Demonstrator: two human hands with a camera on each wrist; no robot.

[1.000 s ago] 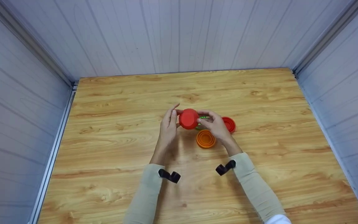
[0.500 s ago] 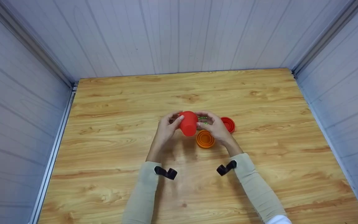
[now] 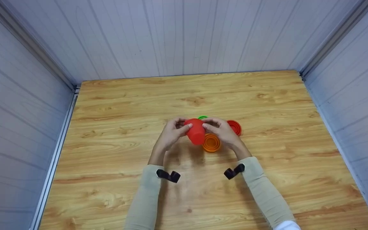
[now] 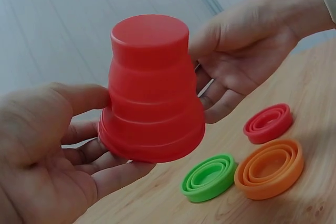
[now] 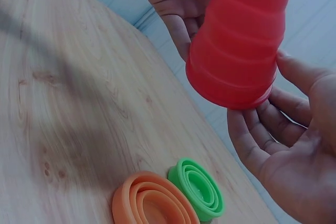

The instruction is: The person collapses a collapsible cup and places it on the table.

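Both hands hold a red collapsible cup (image 3: pixel 195 131) above the table, stretched out tall with its ridged wall showing. Its closed narrow base faces upward in the left wrist view, and the wide rim points down. My left hand (image 3: pixel 170 134) grips one side, thumb on the wall and fingers near the rim (image 4: pixel 173 150). On the opposite side my right hand (image 3: pixel 225 132) pinches the cup between thumb and fingers. Below lie a flattened orange cup (image 3: pixel 211 142), a flattened green cup (image 4: pixel 209 177) partly hidden in the head view, and a second red cup (image 3: pixel 234 127), also flattened.
The wood-grain table (image 3: pixel 123 134) is enclosed by a pale panelled back wall (image 3: pixel 171 38) and side walls. The flattened cups stand close together under and beside the right hand. A black bracket (image 3: pixel 168 175) sits on each wrist.
The held red cup has tipped, its base swinging toward the person, so its side wall now shows. My left hand has turned with it, its thumb now on the wall. The flattened cups stay put.
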